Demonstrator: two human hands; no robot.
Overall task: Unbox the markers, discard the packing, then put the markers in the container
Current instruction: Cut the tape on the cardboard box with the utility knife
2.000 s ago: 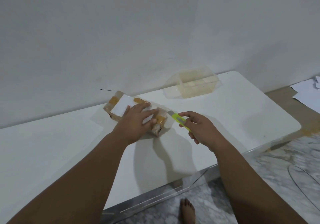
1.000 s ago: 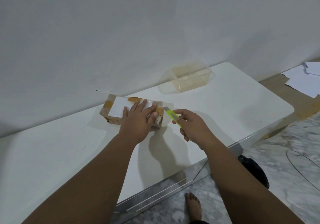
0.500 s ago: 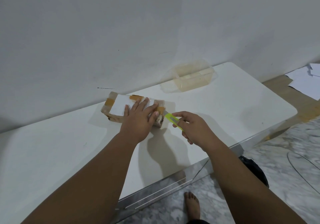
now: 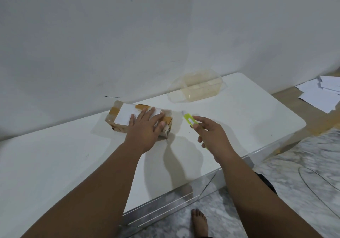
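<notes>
A small cardboard parcel (image 4: 121, 117), wrapped in clear plastic with brown tape and a white label, lies on the white table (image 4: 239, 120) near the wall. My left hand (image 4: 145, 129) rests flat on top of its right half, pressing it down. My right hand (image 4: 211, 136) grips a yellow-green utility knife (image 4: 189, 120), its short blade pointing up and left, a little to the right of the parcel and not touching it. A clear plastic container (image 4: 198, 87) stands open at the back of the table. No markers show.
The wall runs close behind the parcel and container. White paper sheets (image 4: 320, 92) lie on the floor at the far right. The table's front edge runs diagonally above a marble floor, where a bare foot (image 4: 199, 223) stands.
My right hand has drawn the knife back to the right, away from the parcel's right end where its blade was half a second ago. My left hand stays on the parcel.
</notes>
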